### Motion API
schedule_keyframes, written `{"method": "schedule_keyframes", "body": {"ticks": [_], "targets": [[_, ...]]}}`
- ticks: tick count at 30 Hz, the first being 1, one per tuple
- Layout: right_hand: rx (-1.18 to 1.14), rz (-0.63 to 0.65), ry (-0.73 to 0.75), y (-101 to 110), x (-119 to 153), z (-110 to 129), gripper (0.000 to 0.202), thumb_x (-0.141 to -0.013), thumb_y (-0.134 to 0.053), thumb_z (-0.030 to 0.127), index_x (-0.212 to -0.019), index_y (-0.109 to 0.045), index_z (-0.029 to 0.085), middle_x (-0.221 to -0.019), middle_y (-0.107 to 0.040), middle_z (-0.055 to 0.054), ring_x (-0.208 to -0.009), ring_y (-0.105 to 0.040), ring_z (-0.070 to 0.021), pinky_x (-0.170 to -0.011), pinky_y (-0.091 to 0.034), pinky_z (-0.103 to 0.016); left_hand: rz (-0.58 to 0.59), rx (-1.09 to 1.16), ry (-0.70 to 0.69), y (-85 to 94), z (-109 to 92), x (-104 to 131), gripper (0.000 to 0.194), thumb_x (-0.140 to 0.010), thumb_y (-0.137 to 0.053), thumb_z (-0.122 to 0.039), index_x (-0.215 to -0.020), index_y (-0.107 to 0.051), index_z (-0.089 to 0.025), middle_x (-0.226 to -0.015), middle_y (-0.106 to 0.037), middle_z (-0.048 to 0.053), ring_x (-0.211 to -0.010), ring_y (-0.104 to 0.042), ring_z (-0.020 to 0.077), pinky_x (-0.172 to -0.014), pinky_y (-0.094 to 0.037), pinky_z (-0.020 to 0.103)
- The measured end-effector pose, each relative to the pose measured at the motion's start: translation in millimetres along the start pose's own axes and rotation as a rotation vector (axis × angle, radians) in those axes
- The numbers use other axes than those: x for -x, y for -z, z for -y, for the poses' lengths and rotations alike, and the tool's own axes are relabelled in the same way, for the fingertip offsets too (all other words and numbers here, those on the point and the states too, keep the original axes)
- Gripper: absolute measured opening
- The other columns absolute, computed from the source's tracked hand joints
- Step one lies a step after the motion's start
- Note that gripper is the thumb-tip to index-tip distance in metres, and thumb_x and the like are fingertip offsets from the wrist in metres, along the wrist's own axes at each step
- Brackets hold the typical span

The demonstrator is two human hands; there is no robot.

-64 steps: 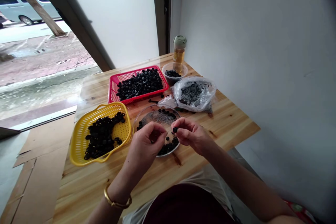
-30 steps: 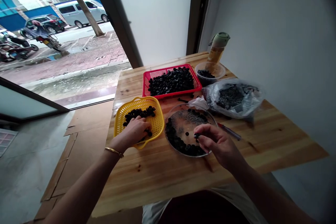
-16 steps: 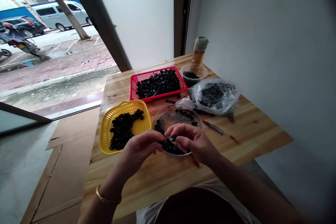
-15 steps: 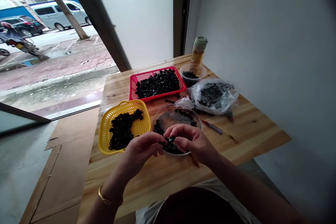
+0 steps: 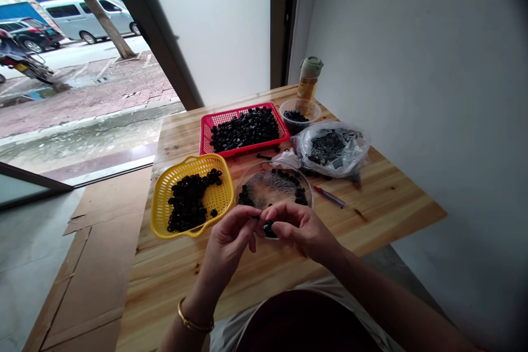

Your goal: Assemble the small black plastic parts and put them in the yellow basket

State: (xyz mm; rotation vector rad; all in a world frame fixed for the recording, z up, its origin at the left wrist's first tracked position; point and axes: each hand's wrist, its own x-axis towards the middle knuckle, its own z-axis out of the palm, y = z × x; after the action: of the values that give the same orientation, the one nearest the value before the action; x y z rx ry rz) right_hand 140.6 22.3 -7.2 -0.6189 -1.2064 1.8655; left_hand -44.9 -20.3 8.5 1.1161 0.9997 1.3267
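Observation:
Both hands meet over the near edge of a clear round tray [image 5: 311, 197], their fingertips close together. My right hand [image 5: 307, 231] pinches a small, shiny black rounded piece [image 5: 268, 227] between thumb and fingers. Bent inward beside it, my left hand [image 5: 231, 237] has its thumb and fingertips closed on something small and dark, mostly hidden. A gold bangle [image 5: 193, 325] circles the left wrist. Inside the tray, small black pieces [image 5: 300, 193] line the edge around thin clear or silvery bits [image 5: 284, 184]. A yellow basket [image 5: 159, 198] of black ring-like pieces [image 5: 187, 201] stands to the left.
Behind the tray is a red basket [image 5: 244, 152] heaped with black pieces. A plastic bag [image 5: 355, 155] of dark parts, a clear bowl [image 5: 315, 111] and a drink bottle [image 5: 308, 80] stand at the back right. A thin screwdriver-like tool [image 5: 330, 197] lies right of the tray.
Both hands have drawn slightly nearer to me and closer together, uncovering more of the tray. A loose black piece now shows near the yellow basket's right side. The view has shifted slightly.

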Motion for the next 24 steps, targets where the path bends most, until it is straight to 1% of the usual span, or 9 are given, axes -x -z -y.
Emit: {"method": "schedule_keyframes", "body": {"ticks": [4,7,9,12,15,17,19,22,24], "targets": [[0.037,-0.048,0.077,-1.5,0.3,1.3,0.022,-0.084,-0.081,0.040,-0.094,-0.076,0.021,-0.097,-0.075,-0.006,-0.087,-0.069,-0.0171,-0.073,-0.056,-0.027,0.003,-0.024,-0.047,-1.6,3.1,3.2,0.014,-0.096,-0.069,-0.024,-0.103,-0.081,-0.025,-0.094,-0.068,0.005,-0.070,-0.066,0.0125,-0.051,-0.056,0.019],[0.047,-0.053,0.096,-2.8,1.5,0.7,0.022,-0.084,-0.081,0.040,-0.094,-0.076,0.021,-0.100,-0.076,-0.007,-0.092,-0.070,-0.0184,-0.085,-0.057,-0.032,0.013,-0.034,-0.072,-2.8,6.8,5.6,0.013,-0.096,-0.069,-0.024,-0.102,-0.082,-0.024,-0.095,-0.067,0.005,-0.068,-0.067,0.0118,-0.052,-0.057,0.020],[0.042,-0.057,0.082,-3.2,2.8,-1.0,0.022,-0.084,-0.082,0.039,-0.093,-0.076,0.020,-0.100,-0.077,-0.007,-0.091,-0.069,-0.0178,-0.083,-0.057,-0.031,-0.025,-0.030,-0.074,-4.0,9.4,7.4,0.017,-0.094,-0.071,-0.025,-0.109,-0.080,-0.025,-0.094,-0.069,0.004,-0.065,-0.067,0.0114,-0.053,-0.058,0.021],[0.019,-0.075,0.025,-2.6,4.8,-5.4,0.023,-0.083,-0.082,0.039,-0.094,-0.076,0.019,-0.102,-0.076,-0.008,-0.072,-0.063,-0.0125,-0.062,-0.051,-0.022,-0.109,-0.029,-0.009,-5.1,11.1,10.4,0.030,-0.091,-0.076,-0.030,-0.120,-0.074,-0.024,-0.089,-0.073,0.003,-0.063,-0.069,0.0137,-0.052,-0.058,0.023],[-0.012,-0.076,-0.011,-1.5,5.8,-10.1,0.024,-0.083,-0.083,0.039,-0.095,-0.076,0.020,-0.102,-0.075,-0.007,-0.057,-0.049,-0.0064,-0.048,-0.037,-0.017,-0.113,-0.072,0.060,-4.3,10.3,13.7,0.024,-0.090,-0.077,-0.031,-0.110,-0.076,-0.018,-0.075,-0.074,0.003,-0.060,-0.068,0.0144,-0.056,-0.058,0.024],[-0.016,-0.071,-0.021,-1.5,5.8,-11.6,0.024,-0.083,-0.083,0.040,-0.096,-0.076,0.020,-0.102,-0.075,-0.007,-0.056,-0.046,-0.0057,-0.048,-0.036,-0.017,-0.114,-0.084,0.062,-3.4,9.9,15.6,0.021,-0.091,-0.076,-0.030,-0.107,-0.077,-0.018,-0.069,-0.073,0.002,-0.059,-0.067,0.0137,-0.057,-0.058,0.024],[-0.006,-0.076,-0.017,-2.3,5.5,-11.1,0.025,-0.083,-0.082,0.041,-0.096,-0.076,0.020,-0.102,-0.075,-0.007,-0.056,-0.047,-0.0065,-0.047,-0.036,-0.018,-0.138,-0.081,0.027,-3.0,10.2,16.8,0.019,-0.090,-0.076,-0.029,-0.107,-0.077,-0.020,-0.077,-0.073,0.002,-0.058,-0.066,0.0127,-0.056,-0.057,0.024],[0.048,-0.124,0.025,-3.6,4.9,-8.3,0.025,-0.083,-0.082,0.043,-0.094,-0.076,0.021,-0.097,-0.074,-0.007,-0.066,-0.056,-0.0112,-0.056,-0.046,-0.021,-0.168,-0.099,-0.029,-4.6,11.1,17.3,0.015,-0.090,-0.077,-0.028,-0.104,-0.079,-0.022,-0.096,-0.070,0.003,-0.058,-0.064,0.0096,-0.054,-0.057,0.023],[0.102,-0.161,0.050,-3.8,4.9,-7.2,0.025,-0.083,-0.082,0.043,-0.093,-0.077,0.021,-0.090,-0.072,-0.005,-0.074,-0.060,-0.0146,-0.065,-0.051,-0.025,-0.170,-0.097,-0.041,-7.2,11.7,17.4,0.014,-0.090,-0.077,-0.028,-0.102,-0.079,-0.023,-0.101,-0.067,0.004,-0.058,-0.063,0.0088,-0.053,-0.057,0.023]]}}
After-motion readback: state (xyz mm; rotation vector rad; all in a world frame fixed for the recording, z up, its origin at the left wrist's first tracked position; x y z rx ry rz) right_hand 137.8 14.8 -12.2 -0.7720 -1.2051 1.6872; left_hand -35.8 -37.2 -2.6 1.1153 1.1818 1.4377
